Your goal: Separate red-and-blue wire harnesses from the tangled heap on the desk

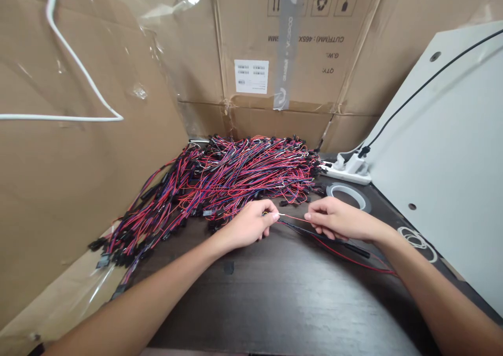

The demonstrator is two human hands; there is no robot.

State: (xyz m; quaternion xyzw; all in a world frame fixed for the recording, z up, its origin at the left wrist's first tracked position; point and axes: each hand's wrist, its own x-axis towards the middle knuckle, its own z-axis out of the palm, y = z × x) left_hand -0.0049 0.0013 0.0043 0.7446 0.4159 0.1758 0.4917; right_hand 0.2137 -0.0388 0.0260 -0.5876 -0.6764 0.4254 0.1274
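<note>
My left hand (251, 224) is closed in a pinch on the bare tip of a thin red wire (294, 219). My right hand (336, 219) pinches the same red wire a short way to the right, so a short stretch runs taut between the two hands. The rest of this wire lead (353, 251), red with a black connector, trails off under my right wrist across the dark table (283, 298). Just behind the hands lies a big heap of red, blue and black wire leads (236, 178).
Cardboard boxes (283, 57) wall in the back and left. A white panel (451, 157) leans at the right, with a white power strip (349, 168) and a black cable (424, 86). A tape roll (348, 193) and rubber bands (414, 238) lie near my right arm.
</note>
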